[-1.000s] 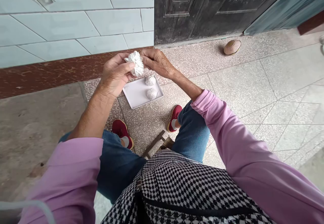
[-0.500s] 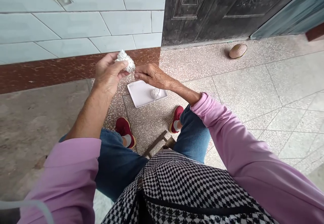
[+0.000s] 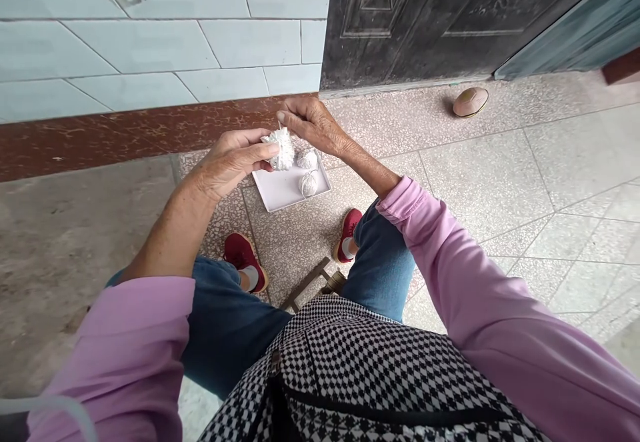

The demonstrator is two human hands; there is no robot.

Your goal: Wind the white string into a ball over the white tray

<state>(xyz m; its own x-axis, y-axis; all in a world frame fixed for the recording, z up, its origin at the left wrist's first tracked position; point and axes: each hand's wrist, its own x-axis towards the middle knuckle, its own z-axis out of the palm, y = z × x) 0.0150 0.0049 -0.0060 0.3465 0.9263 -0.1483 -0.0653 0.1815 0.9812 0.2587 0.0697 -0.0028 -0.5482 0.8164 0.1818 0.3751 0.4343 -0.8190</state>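
Note:
My left hand (image 3: 235,161) is closed around a small, bumpy white piece of yarn work (image 3: 280,149), gripping it between thumb and fingers. Just above and to the right of it, my right hand (image 3: 313,122) is closed in a pinch. A thin pale line runs from its fingertips down to the piece; whether it is yarn or a slim tool, I cannot tell. Below the hands, two white yarn balls (image 3: 308,184) sit on a shallow white tray (image 3: 275,195) on the floor. The left hand and yarn piece overlap the tray's far edge.
Speckled floor tiles (image 3: 480,162) extend to the right. Ahead are a tiled wall (image 3: 150,49) and a dark door (image 3: 400,22). An oval, ball-like object (image 3: 471,102) lies near the door. My red shoes (image 3: 244,260) flank a wooden frame (image 3: 313,283).
My left hand has brought the yarn piece right and slightly lower. My right hand has risen from beside the piece to above it, and the second yarn ball is now visible on the tray.

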